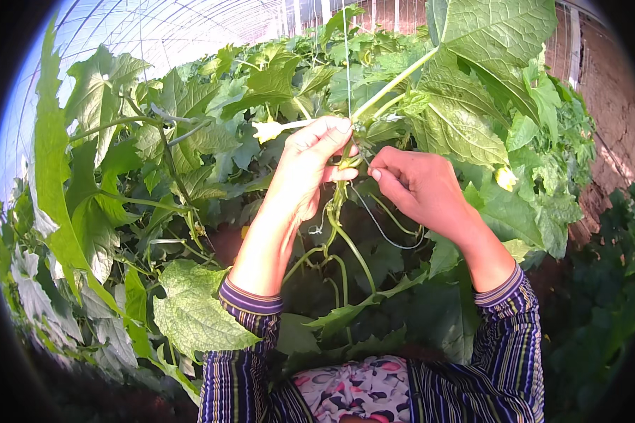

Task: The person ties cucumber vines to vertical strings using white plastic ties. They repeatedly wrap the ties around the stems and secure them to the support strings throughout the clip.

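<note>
My left hand [315, 153] is closed around a string and the upper stem of a climbing vine, with thumb and forefinger pinched together at the top. A taut white string [347, 63] runs upward from that pinch. Just right of the vine stem [338, 195], my right hand [418, 185] pinches a thin part of the string between thumb and forefinger. A loose loop of string [382, 231] hangs below both hands. One yellow flower [267, 131] sticks out left of my left hand, and a large green leaf [495, 37] rises at the upper right.
Dense leafy vines [190, 100] surround the hands on both sides. Another yellow flower [506, 178] is at the right. A mottled leaf [201, 312] overlaps my left sleeve. Behind stand the arched greenhouse frame [190, 26] and an earthen wall [608, 100].
</note>
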`<state>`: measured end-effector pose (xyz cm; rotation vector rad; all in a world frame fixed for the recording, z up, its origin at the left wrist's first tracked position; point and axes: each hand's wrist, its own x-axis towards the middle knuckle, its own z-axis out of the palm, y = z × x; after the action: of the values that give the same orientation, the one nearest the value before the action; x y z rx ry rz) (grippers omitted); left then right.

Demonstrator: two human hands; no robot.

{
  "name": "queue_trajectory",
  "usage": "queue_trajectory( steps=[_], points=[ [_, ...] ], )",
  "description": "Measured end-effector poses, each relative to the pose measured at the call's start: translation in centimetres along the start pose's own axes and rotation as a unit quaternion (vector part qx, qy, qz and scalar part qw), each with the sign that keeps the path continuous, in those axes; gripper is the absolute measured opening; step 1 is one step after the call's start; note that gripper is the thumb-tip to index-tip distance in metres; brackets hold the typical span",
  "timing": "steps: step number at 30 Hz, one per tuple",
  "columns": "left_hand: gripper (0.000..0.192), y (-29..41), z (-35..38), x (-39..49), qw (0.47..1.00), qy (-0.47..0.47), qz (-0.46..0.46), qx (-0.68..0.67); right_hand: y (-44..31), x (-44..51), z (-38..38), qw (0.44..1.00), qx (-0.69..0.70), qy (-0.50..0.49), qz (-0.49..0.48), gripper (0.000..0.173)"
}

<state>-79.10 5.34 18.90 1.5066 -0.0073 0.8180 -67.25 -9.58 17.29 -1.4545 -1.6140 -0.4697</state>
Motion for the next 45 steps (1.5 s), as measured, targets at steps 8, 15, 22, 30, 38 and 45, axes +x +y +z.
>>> queue_trajectory(
  steps=[8,15,22,30,38,45],
  points=[
    [0.018,-0.4,-1.4,-0.2,1.0,-0.002,0.006,-0.011,2.2,3.0,-1.2,0.998,-0.051,0.028,-0.036,0.012],
    [0.021,-0.4,-1.0,-0.4,1.0,-0.006,0.017,-0.012,4.5,4.0,0.5,0.985,-0.086,0.054,-0.14,0.01],
    [0.016,-1.0,-0.8,-0.2,0.999,0.027,0.025,0.0,4.9,4.6,2.9,0.977,0.136,0.144,-0.074,0.014],
    [0.011,-0.9,-0.6,0.0,0.996,0.05,0.068,-0.017,7.5,7.4,4.2,0.902,0.43,-0.023,0.016,0.017],
    [0.016,-0.9,-1.4,-0.7,0.995,0.044,0.089,0.019,6.8,8.4,4.1,0.846,0.523,-0.03,0.099,0.015],
    [0.02,-1.2,-0.8,-0.2,0.991,0.05,0.108,0.062,7.6,8.6,4.2,0.866,0.48,-0.003,0.139,0.023]
  ],
)
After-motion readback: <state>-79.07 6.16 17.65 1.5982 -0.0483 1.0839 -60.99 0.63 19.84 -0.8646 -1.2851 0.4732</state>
